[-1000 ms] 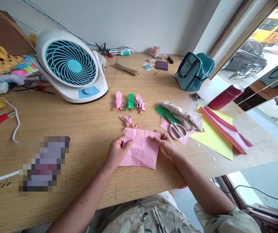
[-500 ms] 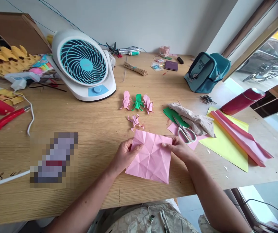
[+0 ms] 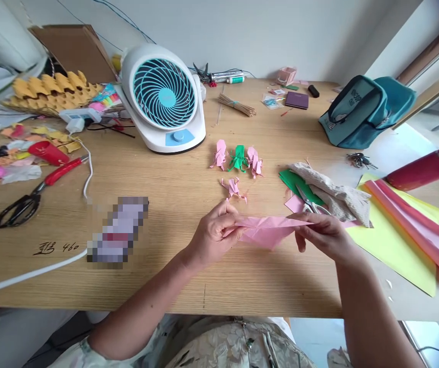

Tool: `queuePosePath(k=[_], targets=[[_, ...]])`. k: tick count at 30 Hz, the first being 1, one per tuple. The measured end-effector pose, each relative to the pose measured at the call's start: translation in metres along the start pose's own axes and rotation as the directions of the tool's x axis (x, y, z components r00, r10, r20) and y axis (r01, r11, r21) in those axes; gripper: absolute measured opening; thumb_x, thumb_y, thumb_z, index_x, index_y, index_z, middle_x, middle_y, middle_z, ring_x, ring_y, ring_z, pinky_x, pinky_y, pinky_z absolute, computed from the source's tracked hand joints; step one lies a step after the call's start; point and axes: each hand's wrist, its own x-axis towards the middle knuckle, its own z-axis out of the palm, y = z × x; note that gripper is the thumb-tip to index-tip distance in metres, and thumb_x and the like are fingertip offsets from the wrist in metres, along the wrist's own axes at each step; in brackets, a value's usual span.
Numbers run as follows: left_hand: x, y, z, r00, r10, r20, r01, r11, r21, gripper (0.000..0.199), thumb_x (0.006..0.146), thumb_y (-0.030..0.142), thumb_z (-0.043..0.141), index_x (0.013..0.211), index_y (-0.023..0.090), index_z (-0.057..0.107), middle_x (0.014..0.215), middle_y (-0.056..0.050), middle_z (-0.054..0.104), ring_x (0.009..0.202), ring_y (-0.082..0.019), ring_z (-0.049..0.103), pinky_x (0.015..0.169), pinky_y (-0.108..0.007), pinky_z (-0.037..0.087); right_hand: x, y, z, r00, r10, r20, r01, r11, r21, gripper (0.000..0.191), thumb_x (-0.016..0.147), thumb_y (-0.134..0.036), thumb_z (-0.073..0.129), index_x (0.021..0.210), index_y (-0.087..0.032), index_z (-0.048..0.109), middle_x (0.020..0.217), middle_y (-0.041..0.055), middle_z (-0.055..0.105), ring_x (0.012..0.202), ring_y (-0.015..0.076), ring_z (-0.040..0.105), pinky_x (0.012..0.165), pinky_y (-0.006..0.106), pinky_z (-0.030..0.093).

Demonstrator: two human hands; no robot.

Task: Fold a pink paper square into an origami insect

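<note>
1. Location: the pink sheet is between your two hands, held up in front of you over the table. Its lower part comes to a point between the grips; whether it is folded over or just tilted is unclear.
2. Handling (judged): thin paper, very light, limp across its width and a little stiffer along the creases. Slipping seems unlikely; tearing or an unwanted crumple is the likelier fault.
3. Where to hold (judged): ends and edges, with flat finger pads and light pressure. Keep the pull between hands low, so the creases don't distort.
4. Left grip: your left hand is closed in a pinch, thumb and bent fingers together on the sheet's left end.
5. Right grip: your right hand is closed on the right end; a narrow tip of paper lies along the fingers. One finger hangs below, apart from the sheet. Exact thumb contact can't be made out.
6. Around the grips: a small pink figure lies just beyond your left hand, a green figure farther beyond. Scissors lie just past your right hand, partly hidden by it, beside a crumpled cloth.
</note>
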Motion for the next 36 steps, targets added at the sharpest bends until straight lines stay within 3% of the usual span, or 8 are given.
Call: queuePosePath(k=[2,5,9,15,22,25,30,36], targets=[[0.002,0.006,-0.010,0.998,0.056,0.040,-0.057,0.997,0.045,0.013,0.088,0.010,0.063,0.095,0.019,0.070,0.086,-0.002,0.059,0.064,-0.007,0.050,0.056,-0.018,0.040,-0.001,-0.011,0.002,0.996,-0.079,0.034,0.079,0.997,-0.008,0.026,0.096,-0.038,0.059,0.107,-0.019,0.073,0.085,0.0085,0.076,0.048,0.0123,0.062,0.055,0.029,0.055],[-0.005,0.009,-0.021,0.985,0.128,0.115,-0.134,0.990,0.050,0.015,0.087,0.007,0.062,0.096,0.017,0.068,0.090,-0.005,0.068,0.080,-0.012,0.064,0.066,-0.020,0.048,-0.005,-0.015,0.007,0.981,-0.143,0.129,0.150,0.987,-0.048,0.026,0.099,-0.034,0.054,0.112,-0.023,0.073,0.103,0.0105,0.076,0.083,0.0202,0.074,0.080,0.034,0.059],[-0.027,0.002,-0.025,0.960,0.110,0.258,-0.154,0.976,0.154,0.010,0.089,0.017,0.063,0.098,0.018,0.067,0.097,-0.006,0.073,0.088,-0.015,0.069,0.076,-0.024,0.052,-0.013,-0.001,0.016,0.958,-0.094,0.270,0.138,0.980,-0.147,0.024,0.098,-0.033,0.056,0.113,-0.024,0.072,0.119,0.0114,0.071,0.115,0.0247,0.066,0.099,0.039,0.054],[-0.045,-0.009,-0.023,0.921,0.055,0.386,-0.200,0.916,0.347,0.013,0.093,0.021,0.057,0.092,0.019,0.070,0.090,-0.005,0.074,0.083,-0.018,0.061,0.075,-0.031,0.047,-0.026,0.021,0.028,0.961,0.013,0.277,0.054,0.971,-0.234,0.024,0.097,-0.030,0.055,0.112,-0.023,0.072,0.122,0.0128,0.069,0.112,0.0254,0.066,0.094,0.039,0.056],[-0.045,-0.014,-0.009,0.843,0.125,0.523,-0.286,0.928,0.239,0.023,0.092,0.022,0.058,0.113,0.016,0.064,0.117,-0.010,0.070,0.116,-0.023,0.058,0.100,-0.037,0.043,-0.028,0.033,0.040,0.970,-0.016,0.243,0.054,0.988,-0.147,0.021,0.098,-0.030,0.053,0.100,-0.020,0.071,0.114,0.0124,0.069,0.104,0.0211,0.067,0.083,0.030,0.057],[-0.047,-0.016,-0.005,0.832,0.143,0.537,-0.300,0.929,0.217,0.016,0.094,0.021,0.056,0.105,0.016,0.066,0.111,-0.009,0.071,0.110,-0.022,0.060,0.096,-0.035,0.046,-0.026,0.032,0.042,0.970,0.011,0.245,0.020,0.992,-0.122,0.019,0.097,-0.032,0.056,0.098,-0.020,0.070,0.116,0.0123,0.066,0.103,0.0206,0.066,0.080,0.028,0.057],[-0.039,-0.015,-0.008,0.819,0.069,0.569,-0.253,0.934,0.251,0.008,0.086,0.013,0.061,0.091,0.016,0.066,0.102,-0.008,0.071,0.098,-0.021,0.062,0.089,-0.032,0.048,-0.017,0.021,0.040,0.957,0.047,0.288,0.055,0.940,-0.336,0.013,0.095,-0.028,0.057,0.097,-0.020,0.068,0.110,0.0110,0.067,0.096,0.0201,0.066,0.077,0.029,0.055],[-0.028,-0.014,-0.002,0.817,0.010,0.577,-0.193,0.947,0.257,0.014,0.090,0.028,0.059,0.081,0.017,0.062,0.084,-0.005,0.065,0.082,-0.018,0.060,0.074,-0.029,0.046,0.002,0.017,0.037,0.934,0.014,0.356,0.151,0.890,-0.430,0.020,0.098,-0.031,0.052,0.091,-0.020,0.068,0.089,0.0073,0.067,0.078,0.0177,0.063,0.066,0.028,0.050]])
